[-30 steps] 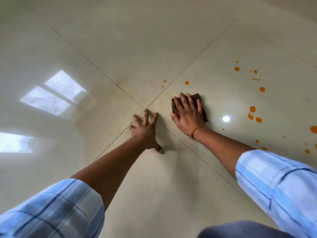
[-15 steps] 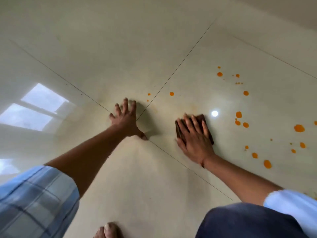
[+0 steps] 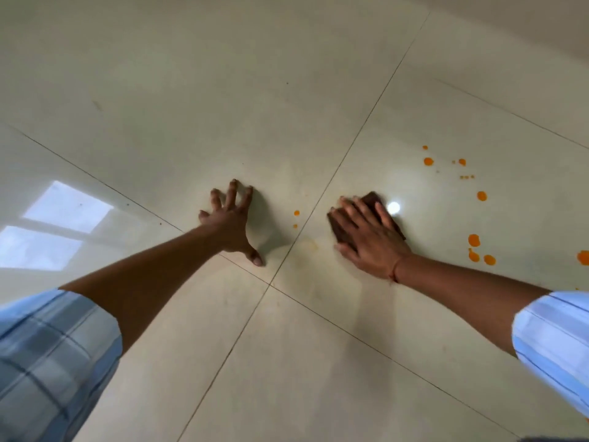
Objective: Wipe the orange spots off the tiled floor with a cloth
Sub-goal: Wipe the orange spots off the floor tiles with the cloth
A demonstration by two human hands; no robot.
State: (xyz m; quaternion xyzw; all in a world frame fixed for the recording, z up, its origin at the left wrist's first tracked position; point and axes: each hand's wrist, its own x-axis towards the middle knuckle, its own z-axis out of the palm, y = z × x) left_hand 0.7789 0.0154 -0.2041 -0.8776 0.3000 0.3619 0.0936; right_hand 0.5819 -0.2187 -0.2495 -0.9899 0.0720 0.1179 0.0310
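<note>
Both arms reach forward and down, bare from the rolled-up light blue checked sleeves [image 3: 47, 355]. The left hand [image 3: 231, 223] is spread, its fingers fanned forward and its thumb stretched to the side, and it rests on its fingertips. The right hand [image 3: 369, 237] lies flat with the palm down and the fingers close together and straight. A thin red thread [image 3: 395, 271] goes around the right wrist.

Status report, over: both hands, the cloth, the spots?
Left hand flat on floor, empty. Right hand pressing brown cloth. Orange spots remain at right; two by tile seam. Nothing blocking.
</note>
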